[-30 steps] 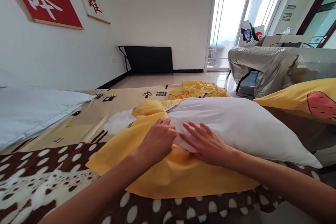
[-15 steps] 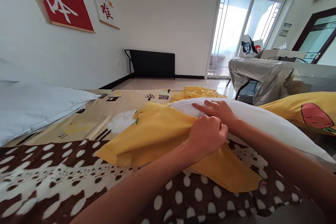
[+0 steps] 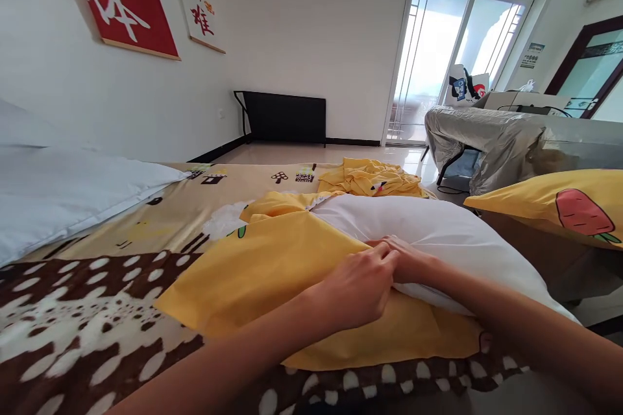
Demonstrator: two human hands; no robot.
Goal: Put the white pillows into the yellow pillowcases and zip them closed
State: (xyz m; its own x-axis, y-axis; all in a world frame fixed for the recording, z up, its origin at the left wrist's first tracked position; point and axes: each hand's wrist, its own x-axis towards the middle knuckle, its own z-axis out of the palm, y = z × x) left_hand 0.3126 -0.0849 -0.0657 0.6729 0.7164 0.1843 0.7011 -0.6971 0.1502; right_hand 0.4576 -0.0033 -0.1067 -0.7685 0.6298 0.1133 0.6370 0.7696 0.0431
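Observation:
A white pillow (image 3: 438, 240) lies across the bed, partly inside a yellow pillowcase (image 3: 272, 272) spread flat on the brown dotted blanket (image 3: 73, 331). My left hand (image 3: 357, 288) rests on the edge of the yellow pillowcase, fingers curled and pinching the fabric where it meets the pillow. My right hand (image 3: 411, 262) lies right beside it against the white pillow, its fingers tucked under my left hand's fingertips at the pillowcase opening.
A white pillow (image 3: 63, 191) lies at the left. Another yellow pillow with a strawberry print (image 3: 559, 204) sits at the right, and a crumpled yellow cloth (image 3: 372, 178) at the bed's far end. Beyond stand a silver-covered table (image 3: 506, 139), a black rack (image 3: 285, 118) and glass doors.
Both hands came back down and toward me from the pillow's top. The pillowcase, lifted half a second ago, lies flat again with its edge drawn further over the pillow.

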